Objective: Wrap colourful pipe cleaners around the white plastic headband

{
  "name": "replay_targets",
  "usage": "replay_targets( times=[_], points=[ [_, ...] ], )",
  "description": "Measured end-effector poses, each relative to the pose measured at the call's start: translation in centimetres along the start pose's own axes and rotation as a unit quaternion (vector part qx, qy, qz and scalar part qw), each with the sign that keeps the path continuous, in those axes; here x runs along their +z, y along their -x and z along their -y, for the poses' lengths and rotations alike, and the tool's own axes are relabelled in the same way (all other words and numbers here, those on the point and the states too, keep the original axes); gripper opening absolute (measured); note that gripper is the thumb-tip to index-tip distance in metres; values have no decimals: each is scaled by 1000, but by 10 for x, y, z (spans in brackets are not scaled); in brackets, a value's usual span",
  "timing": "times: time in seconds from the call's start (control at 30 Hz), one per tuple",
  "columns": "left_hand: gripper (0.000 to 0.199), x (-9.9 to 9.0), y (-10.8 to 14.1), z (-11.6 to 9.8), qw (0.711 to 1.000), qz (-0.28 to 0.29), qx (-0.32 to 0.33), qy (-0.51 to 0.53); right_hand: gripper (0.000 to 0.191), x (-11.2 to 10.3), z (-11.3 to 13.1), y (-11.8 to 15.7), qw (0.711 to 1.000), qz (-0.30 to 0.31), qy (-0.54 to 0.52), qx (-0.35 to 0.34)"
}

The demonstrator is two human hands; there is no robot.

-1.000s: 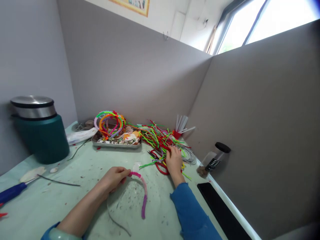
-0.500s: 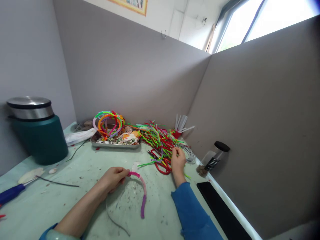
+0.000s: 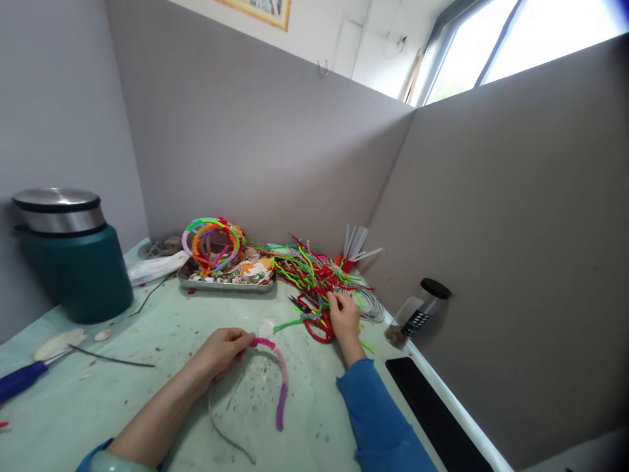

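Note:
My left hand pinches the pink end of a curved wire wrapped in fuzzy pipe cleaner. Its colour runs from magenta through pale pink to purple, and the purple end hangs toward me. A bare grey wire curves out below the same hand onto the table. At the near right side of a heap of coloured pipe cleaners, my right hand has thumb and fingers closed together; what they grip is hidden. Red-handled scissors lie just left of that hand, partly under strands.
A metal tray holds shells and several fuzzy rings. Left stands a green flask, with a blue-handled tool nearer. Coiled wire, a tilted jar and a black strip lie along the right partition.
My right hand has shifted slightly left and down along the heap, and a few strands there have moved. My left hand and the fuzzy wire stay in place.

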State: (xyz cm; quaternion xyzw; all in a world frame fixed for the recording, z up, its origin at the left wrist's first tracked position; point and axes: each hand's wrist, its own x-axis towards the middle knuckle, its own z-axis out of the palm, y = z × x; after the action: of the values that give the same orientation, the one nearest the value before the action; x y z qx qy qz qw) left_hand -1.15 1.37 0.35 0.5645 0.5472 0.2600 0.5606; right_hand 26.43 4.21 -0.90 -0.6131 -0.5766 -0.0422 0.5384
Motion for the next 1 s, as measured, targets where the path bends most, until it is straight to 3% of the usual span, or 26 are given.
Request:
replay_targets(
  times=[0.13,0.23,0.4,0.67,0.77,0.87,1.0],
  points=[
    [50,1,1,-1,1000,2,-3,3,18,3,2,3,993,72,76,-50],
    [50,1,2,-2,1000,0,-4,2,27,6,-1,4,988,53,143,-32],
    [50,1,2,-2,1000,-4,-2,-7,18,5,-5,6,973,44,228,-11],
    [51,0,-1,2,1000,-1,4,9,22,-2,-1,1,987,-121,101,13],
    [51,1,0,0,1000,-4,-1,2,23,0,-5,-2,990,-114,3,79],
    [49,1,1,-1,1000,-6,-1,-3,27,1,-8,-4,974,-85,-114,178],
    [46,1,2,-1,1000,-7,3,-3,31,1,-8,-19,972,-78,-140,173]
  ],
)
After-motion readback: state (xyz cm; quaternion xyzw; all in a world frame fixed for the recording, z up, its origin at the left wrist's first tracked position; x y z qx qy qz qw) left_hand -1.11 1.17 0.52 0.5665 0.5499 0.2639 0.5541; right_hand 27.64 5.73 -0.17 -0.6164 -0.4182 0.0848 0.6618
